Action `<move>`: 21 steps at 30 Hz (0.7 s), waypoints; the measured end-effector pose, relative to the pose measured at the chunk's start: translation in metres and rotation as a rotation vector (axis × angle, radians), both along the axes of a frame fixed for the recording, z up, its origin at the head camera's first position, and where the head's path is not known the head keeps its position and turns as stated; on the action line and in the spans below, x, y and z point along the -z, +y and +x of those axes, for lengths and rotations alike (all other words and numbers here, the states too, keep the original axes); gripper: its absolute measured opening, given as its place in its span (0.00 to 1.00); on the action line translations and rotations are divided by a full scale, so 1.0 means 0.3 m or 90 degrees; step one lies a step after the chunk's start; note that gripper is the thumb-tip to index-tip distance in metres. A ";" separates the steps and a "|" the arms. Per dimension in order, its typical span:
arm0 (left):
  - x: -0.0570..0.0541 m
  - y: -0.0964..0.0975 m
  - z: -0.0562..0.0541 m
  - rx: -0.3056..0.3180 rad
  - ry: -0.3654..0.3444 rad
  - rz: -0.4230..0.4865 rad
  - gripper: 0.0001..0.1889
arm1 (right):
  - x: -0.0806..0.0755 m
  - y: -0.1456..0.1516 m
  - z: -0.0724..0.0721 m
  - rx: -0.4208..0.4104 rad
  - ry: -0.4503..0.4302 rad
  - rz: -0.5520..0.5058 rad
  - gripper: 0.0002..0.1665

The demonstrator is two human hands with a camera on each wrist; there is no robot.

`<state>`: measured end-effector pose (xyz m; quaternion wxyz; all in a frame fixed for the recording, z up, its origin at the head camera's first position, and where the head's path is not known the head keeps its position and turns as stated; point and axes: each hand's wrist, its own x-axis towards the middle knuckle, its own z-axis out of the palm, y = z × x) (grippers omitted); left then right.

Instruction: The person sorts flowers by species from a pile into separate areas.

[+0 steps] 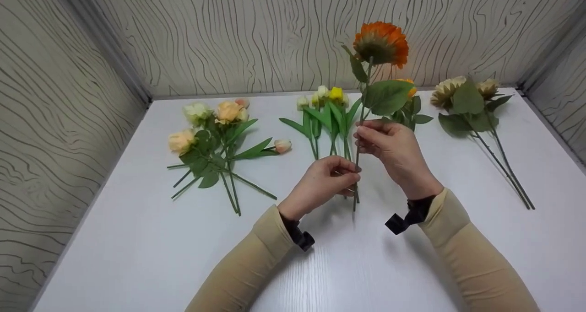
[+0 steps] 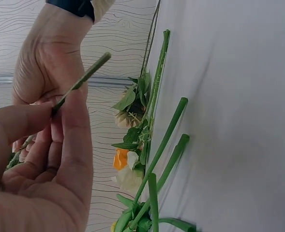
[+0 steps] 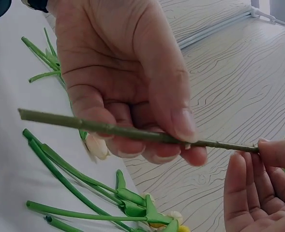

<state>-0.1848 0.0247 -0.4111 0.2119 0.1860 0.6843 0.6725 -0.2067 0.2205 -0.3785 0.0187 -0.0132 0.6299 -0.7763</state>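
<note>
An orange sunflower point(image 1: 381, 44) with a long green stem point(image 1: 358, 152) and broad leaves point(image 1: 388, 97) is held nearly upright over the table, its bloom turned away. My right hand point(image 1: 396, 154) pinches the stem below the large leaf. Lower down, close to the cut end, my left hand point(image 1: 322, 181) grips the same stem between thumb and fingers. In the left wrist view the bare stem end point(image 2: 96, 65) sticks out past the left fingers. The right wrist view shows the stem point(image 3: 127, 131) running from my left hand point(image 3: 127, 63) to my right hand point(image 3: 263, 188).
Several white and yellow tulips point(image 1: 327, 115) lie behind my hands. Peach and white roses point(image 1: 227, 112) and a pink tulip point(image 1: 283, 146) are on the left. Two beige sunflowers point(image 1: 448, 92) lie at right; another orange-yellow flower point(image 1: 409, 87) sits behind the leaf. A patterned wall point(image 1: 256, 37) borders the white table point(image 1: 160, 252).
</note>
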 end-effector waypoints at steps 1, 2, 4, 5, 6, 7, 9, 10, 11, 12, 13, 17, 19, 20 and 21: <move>0.001 0.001 0.000 -0.003 0.005 -0.005 0.09 | 0.001 -0.001 0.001 0.000 -0.001 0.000 0.28; 0.001 0.001 0.000 -0.005 0.011 -0.009 0.09 | 0.001 -0.002 0.001 -0.001 -0.003 0.002 0.27; 0.002 0.002 0.001 -0.012 0.022 -0.022 0.08 | 0.002 -0.004 0.003 -0.002 -0.004 0.011 0.27; 0.001 0.003 0.002 -0.016 0.031 -0.031 0.08 | 0.002 -0.004 0.003 -0.001 -0.002 0.020 0.27; 0.002 0.005 0.003 -0.020 0.042 -0.042 0.07 | 0.001 -0.002 0.003 -0.001 0.003 0.034 0.27; 0.001 0.005 0.005 -0.024 0.062 -0.059 0.08 | -0.001 -0.001 0.003 0.001 0.009 0.050 0.26; -0.001 0.008 0.011 -0.025 0.129 -0.120 0.10 | -0.007 0.011 0.003 0.009 0.022 0.083 0.25; -0.002 0.010 0.015 -0.022 0.176 -0.164 0.11 | -0.010 0.022 0.003 0.017 0.026 0.096 0.25; -0.004 0.013 0.021 -0.017 0.225 -0.210 0.13 | -0.013 0.037 0.003 0.027 0.027 0.108 0.25; -0.007 0.017 0.028 -0.010 0.278 -0.257 0.15 | -0.014 0.057 0.002 0.040 0.028 0.121 0.25; -0.010 0.021 0.036 -0.001 0.335 -0.303 0.17 | -0.016 0.083 0.001 0.051 0.026 0.129 0.25; -0.022 0.037 0.073 0.057 0.545 -0.437 0.23 | -0.023 0.236 -0.005 0.107 0.008 0.235 0.26; -0.026 0.046 0.090 0.086 0.643 -0.490 0.26 | -0.032 0.339 -0.011 0.130 -0.011 0.309 0.27; -0.028 0.049 0.098 0.102 0.685 -0.515 0.28 | -0.037 0.391 -0.013 0.146 -0.026 0.351 0.27; -0.029 0.052 0.106 0.116 0.722 -0.537 0.29 | -0.042 0.445 -0.014 0.159 -0.043 0.387 0.28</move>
